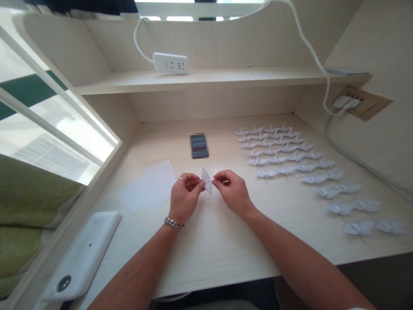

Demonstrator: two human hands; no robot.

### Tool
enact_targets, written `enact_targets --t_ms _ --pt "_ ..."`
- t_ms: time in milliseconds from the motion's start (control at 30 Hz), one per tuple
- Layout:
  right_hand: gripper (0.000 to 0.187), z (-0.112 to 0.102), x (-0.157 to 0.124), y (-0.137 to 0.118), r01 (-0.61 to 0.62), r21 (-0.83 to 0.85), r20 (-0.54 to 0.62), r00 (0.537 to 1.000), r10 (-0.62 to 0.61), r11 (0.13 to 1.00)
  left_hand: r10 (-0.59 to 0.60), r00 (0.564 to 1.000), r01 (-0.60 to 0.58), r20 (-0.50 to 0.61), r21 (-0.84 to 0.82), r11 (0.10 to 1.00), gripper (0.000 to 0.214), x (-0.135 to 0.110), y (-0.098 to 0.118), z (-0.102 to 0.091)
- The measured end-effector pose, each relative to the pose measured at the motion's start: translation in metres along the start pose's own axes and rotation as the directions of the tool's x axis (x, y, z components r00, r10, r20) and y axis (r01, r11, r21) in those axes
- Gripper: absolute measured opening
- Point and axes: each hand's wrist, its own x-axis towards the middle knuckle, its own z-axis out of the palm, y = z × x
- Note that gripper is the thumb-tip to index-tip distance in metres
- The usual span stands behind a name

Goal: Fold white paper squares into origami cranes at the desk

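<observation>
A small folded piece of white paper (206, 179) is held just above the pale wooden desk (209, 241), at its middle. My left hand (184, 194), with a ring and a chain bracelet, pinches the paper's left side. Its right side is pinched by my right hand (231, 189). Both hands have their fingers closed on the paper. A loose stack of white paper sheets (150, 186) lies flat just left of my left hand.
Several rows of finished white paper cranes (290, 159) cover the desk's right half. A small dark blurred object (198, 146) lies behind my hands. A white device (82, 256) rests at the front left edge. A power strip (171, 63) sits on the shelf, its cable running to a wall socket (353, 102).
</observation>
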Motion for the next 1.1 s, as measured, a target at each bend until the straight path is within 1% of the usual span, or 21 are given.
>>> enact_targets --t_ms 100,167,233,300,400,467,567,667,767,833,900,967,1100 --pt "0.010 0.002 -0.003 -0.005 0.073 -0.065 0.039 0.997 -0.070 0.995 0.053 0.998 -0.052 -0.017 0.042 0.998 0.026 0.000 -0.003 -0.001" --pt "0.013 0.004 -0.003 -0.005 0.063 -0.050 0.071 0.996 -0.060 0.997 0.094 0.995 -0.092 -0.017 0.093 0.991 0.024 -0.001 -0.003 -0.001" --pt "0.015 0.006 -0.003 -0.004 0.018 0.000 0.103 0.995 -0.018 1.000 0.120 0.993 -0.118 -0.009 0.151 0.982 0.022 -0.003 -0.002 -0.002" --pt "0.020 0.007 -0.003 -0.002 -0.053 0.071 0.137 0.990 0.043 0.996 0.123 0.992 -0.123 0.015 0.191 0.974 0.020 -0.004 0.000 -0.002" --pt "0.027 0.007 -0.002 0.002 -0.149 0.164 0.166 0.979 0.122 0.975 0.116 0.992 -0.125 0.057 0.197 0.972 0.018 -0.005 0.002 -0.002" --pt "0.027 0.006 0.000 0.004 -0.179 0.189 0.155 0.976 0.151 0.966 0.114 0.990 -0.127 0.076 0.180 0.976 0.018 -0.005 0.001 -0.002" --pt "0.025 0.005 0.002 0.006 -0.214 0.221 0.149 0.972 0.184 0.952 0.089 0.992 -0.101 0.085 0.154 0.983 0.023 -0.004 0.001 -0.002" --pt "0.023 0.006 0.003 0.005 -0.288 0.307 0.182 0.953 0.241 0.907 0.057 0.996 -0.067 0.074 0.148 0.987 0.033 -0.002 0.001 -0.003" --pt "0.025 0.006 0.003 0.002 -0.379 0.385 0.225 0.923 0.312 0.842 0.030 0.993 -0.048 0.113 0.157 0.986 0.026 0.001 0.001 -0.006" --pt "0.026 0.005 0.004 0.000 -0.421 0.399 0.262 0.904 0.338 0.815 0.007 0.992 -0.027 0.127 0.154 0.988 0.020 0.002 0.001 -0.007" --pt "0.027 0.004 0.005 -0.001 -0.434 0.382 0.287 0.895 0.342 0.816 -0.017 0.992 0.000 0.125 0.140 0.990 0.018 0.002 0.001 -0.008" --pt "0.026 0.002 0.006 0.000 -0.421 0.357 0.290 0.898 0.329 0.834 -0.047 0.989 0.029 0.141 0.128 0.991 0.017 0.003 0.002 -0.008" --pt "0.019 -0.002 0.007 0.001 -0.398 0.327 0.299 0.904 0.306 0.857 -0.098 0.976 0.076 0.193 0.120 0.990 0.014 0.002 0.006 -0.008"
